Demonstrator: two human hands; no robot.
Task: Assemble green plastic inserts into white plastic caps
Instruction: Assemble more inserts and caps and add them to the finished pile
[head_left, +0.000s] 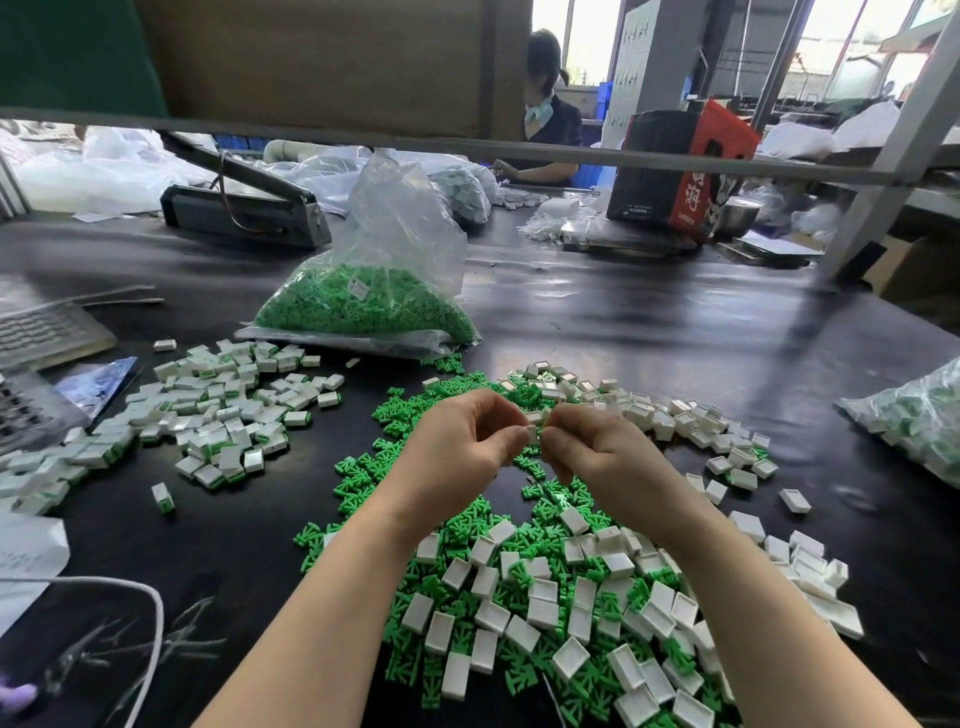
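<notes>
Left hand (457, 441) and right hand (592, 447) met mid-bench, fingers (511, 434) of both pinched on 1 white cap (535, 422), loose green inserts (363, 467) and caps (540, 597) heaped beneath, finished pieces (208, 410) toward left edge, bag of inserts (374, 291) behind.

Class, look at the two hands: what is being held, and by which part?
Both hands, left hand and right hand, pinch one small white cap between their fingertips, each at one end. Whether a green insert is in it cannot be told.
</notes>
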